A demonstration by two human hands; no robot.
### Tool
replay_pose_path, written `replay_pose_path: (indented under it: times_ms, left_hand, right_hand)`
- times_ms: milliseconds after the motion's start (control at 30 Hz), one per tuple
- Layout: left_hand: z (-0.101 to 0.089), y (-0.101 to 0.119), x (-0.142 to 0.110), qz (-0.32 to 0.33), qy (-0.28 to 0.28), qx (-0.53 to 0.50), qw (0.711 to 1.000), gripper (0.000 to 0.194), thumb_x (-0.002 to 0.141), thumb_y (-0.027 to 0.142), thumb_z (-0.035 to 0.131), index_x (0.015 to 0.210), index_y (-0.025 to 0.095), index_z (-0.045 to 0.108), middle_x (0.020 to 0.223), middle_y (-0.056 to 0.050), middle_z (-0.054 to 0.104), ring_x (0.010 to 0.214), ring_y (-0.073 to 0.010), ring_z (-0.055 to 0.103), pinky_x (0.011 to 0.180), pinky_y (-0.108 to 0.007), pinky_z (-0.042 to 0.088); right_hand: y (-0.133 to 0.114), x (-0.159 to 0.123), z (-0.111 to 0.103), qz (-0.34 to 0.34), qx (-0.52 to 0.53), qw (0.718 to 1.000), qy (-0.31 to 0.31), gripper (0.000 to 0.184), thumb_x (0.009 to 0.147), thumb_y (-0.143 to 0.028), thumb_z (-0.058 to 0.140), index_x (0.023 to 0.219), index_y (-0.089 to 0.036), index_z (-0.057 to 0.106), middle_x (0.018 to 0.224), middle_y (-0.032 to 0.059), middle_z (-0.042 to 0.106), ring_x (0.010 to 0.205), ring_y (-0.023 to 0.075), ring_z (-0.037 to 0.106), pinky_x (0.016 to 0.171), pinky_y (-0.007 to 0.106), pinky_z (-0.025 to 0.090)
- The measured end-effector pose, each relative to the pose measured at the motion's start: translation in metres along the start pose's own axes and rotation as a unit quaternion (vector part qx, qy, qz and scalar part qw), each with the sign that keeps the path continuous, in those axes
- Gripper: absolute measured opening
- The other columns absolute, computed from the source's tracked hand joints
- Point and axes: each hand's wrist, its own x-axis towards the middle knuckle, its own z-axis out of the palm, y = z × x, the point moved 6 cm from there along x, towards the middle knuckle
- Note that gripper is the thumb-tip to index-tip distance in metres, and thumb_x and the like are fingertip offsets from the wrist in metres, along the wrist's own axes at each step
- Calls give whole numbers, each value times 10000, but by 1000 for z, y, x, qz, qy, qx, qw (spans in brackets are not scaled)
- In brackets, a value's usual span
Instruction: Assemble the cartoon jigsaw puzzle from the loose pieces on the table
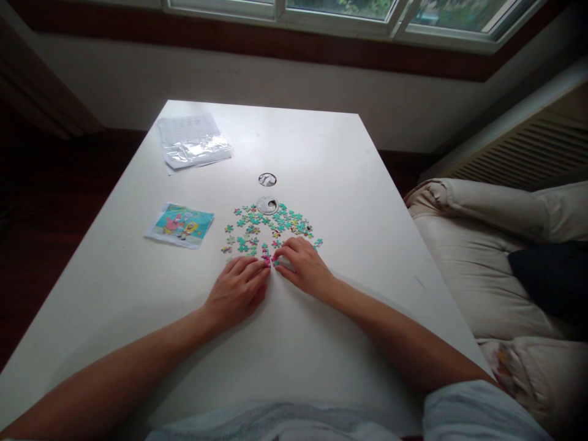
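Observation:
Many small jigsaw puzzle pieces [287, 218], mostly teal with some pink and yellow, lie loose on the white table in front of me. My left hand [239, 283] rests on the tabletop, its fingers curled with the tips on a pink puzzle piece [266, 259]. Close against it on the right, my right hand [305, 266] pinches a small teal and pink puzzle piece [275, 262] between thumb and fingertips. The two pieces are nearly side by side; whether they touch is too small to tell. A picture card [181, 225] with cartoon figures lies to the left.
Clear plastic packaging with papers [195, 141] lies at the table's far left. Two round grommets [267, 179] are set in the middle of the white table [316, 147]. A cream sofa [482, 263] stands to the right, and a window [340, 9] is beyond the table.

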Motion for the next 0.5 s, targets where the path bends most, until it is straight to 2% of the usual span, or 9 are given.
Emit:
replay_pose_path:
  times_ms: [233,500]
  left_hand:
    - [1,1,0,8,-1,-7,1000,341,989,222,558,1311,161,649,1350,-100,678,1234,-282,575,1077,-484,469]
    - [2,2,0,12,-1,-12,1000,342,990,222,553,1315,176,647,1355,-102,674,1237,-286,578,1062,-484,476]
  right_hand:
    - [4,0,2,10,-3,999,33,169,949,-301,703,1098,-237,657,1090,82,640,1081,266,560,995,441,436]
    - [4,2,0,16,-13,999,44,148,955,-337,698,1066,-240,683,1057,77,633,1047,262,553,993,445,441]
